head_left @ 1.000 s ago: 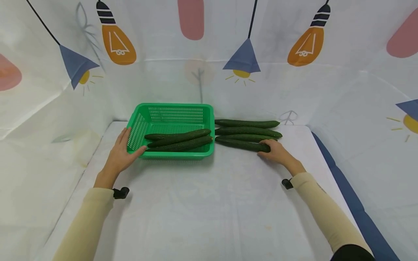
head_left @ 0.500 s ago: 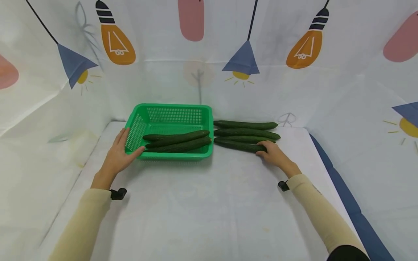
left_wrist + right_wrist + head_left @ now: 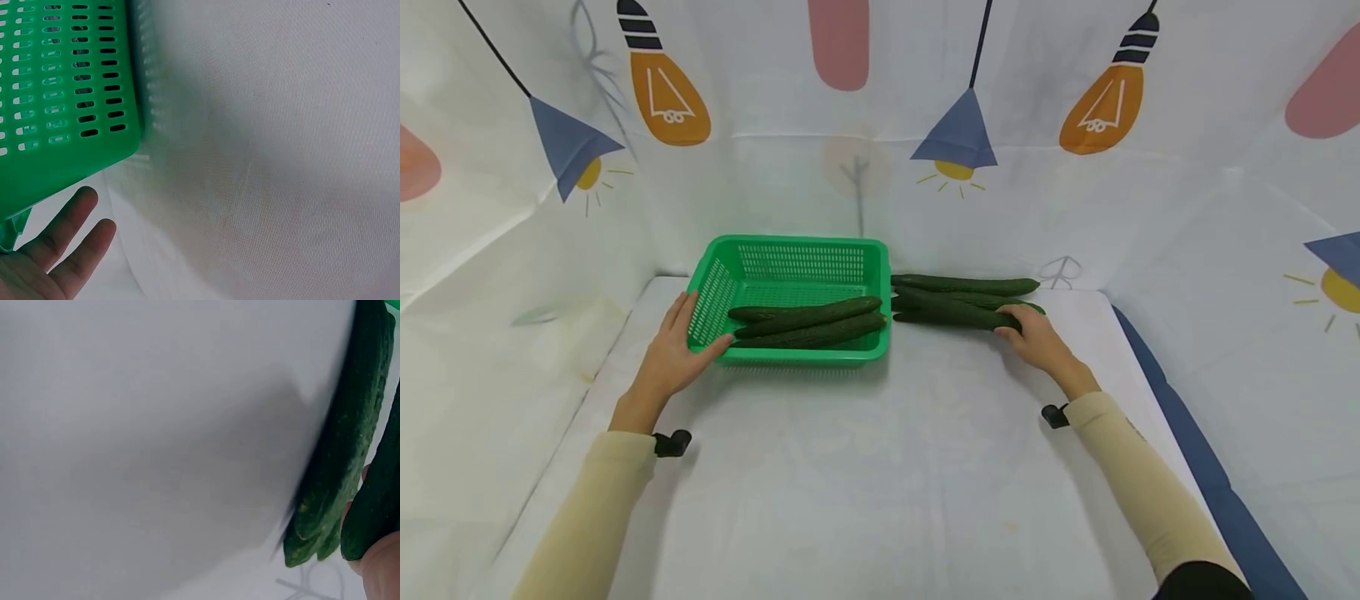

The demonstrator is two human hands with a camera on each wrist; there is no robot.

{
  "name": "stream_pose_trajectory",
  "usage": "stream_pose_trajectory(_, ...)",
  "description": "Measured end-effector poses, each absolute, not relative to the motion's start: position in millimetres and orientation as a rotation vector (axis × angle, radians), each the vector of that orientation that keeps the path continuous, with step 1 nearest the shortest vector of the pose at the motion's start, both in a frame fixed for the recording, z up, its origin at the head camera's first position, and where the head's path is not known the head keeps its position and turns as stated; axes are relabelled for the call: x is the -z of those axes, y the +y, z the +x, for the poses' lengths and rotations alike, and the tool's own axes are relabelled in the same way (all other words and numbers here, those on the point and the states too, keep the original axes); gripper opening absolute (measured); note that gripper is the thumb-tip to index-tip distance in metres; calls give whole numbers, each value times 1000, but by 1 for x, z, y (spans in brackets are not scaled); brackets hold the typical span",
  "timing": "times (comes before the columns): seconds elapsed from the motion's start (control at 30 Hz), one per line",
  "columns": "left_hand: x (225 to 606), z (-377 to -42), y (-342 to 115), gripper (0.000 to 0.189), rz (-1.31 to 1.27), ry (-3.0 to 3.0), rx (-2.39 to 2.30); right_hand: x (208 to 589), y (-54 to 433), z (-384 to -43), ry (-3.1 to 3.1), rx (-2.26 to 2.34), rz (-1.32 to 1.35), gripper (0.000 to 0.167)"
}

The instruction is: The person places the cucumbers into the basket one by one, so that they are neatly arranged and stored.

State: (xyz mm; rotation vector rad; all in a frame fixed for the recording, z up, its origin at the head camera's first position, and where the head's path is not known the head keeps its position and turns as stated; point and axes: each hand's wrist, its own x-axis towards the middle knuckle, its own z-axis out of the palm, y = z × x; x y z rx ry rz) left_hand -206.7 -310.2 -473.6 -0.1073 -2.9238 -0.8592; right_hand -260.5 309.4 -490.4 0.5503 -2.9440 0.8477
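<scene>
Fingers (image 3: 1013, 311) of my right hand (image 3: 1033, 340) curled round one end of a dark green cucumber (image 3: 957, 309); grasp plain in both the head and right wrist views. The held cucumber lies over part of the loose group, right of the basket; near my grip, a narrow pale gap parts it from its neighbours. Of the other cucumbers (image 3: 966, 285) there, the farthest lies full length along the back of the table (image 3: 850, 467); the rest are partly covered.

Left hand (image 3: 673, 357): released, fingers extended, set against the left end of the green basket (image 3: 805, 357), thumb at its near corner. (Left wrist view gives only two of those fingers, both straight, under the slotted wall.)

Inside the basket: three cucumbers lying lengthwise, two in front and one mostly hidden behind, near the front wall.

Table covered in white. Behind it, a pale backdrop (image 3: 805, 183) printed with lamps and orange bulbs. My sleeves (image 3: 587, 508) are cream; a small black device (image 3: 672, 443) sits at each wrist.
</scene>
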Motion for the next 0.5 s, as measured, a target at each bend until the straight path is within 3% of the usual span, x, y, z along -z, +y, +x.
stream_pose_trajectory(0.5, 471, -207, -309, 101, -98, -2939, 846, 440, 294, -288, -2877, -739, 618, 44)
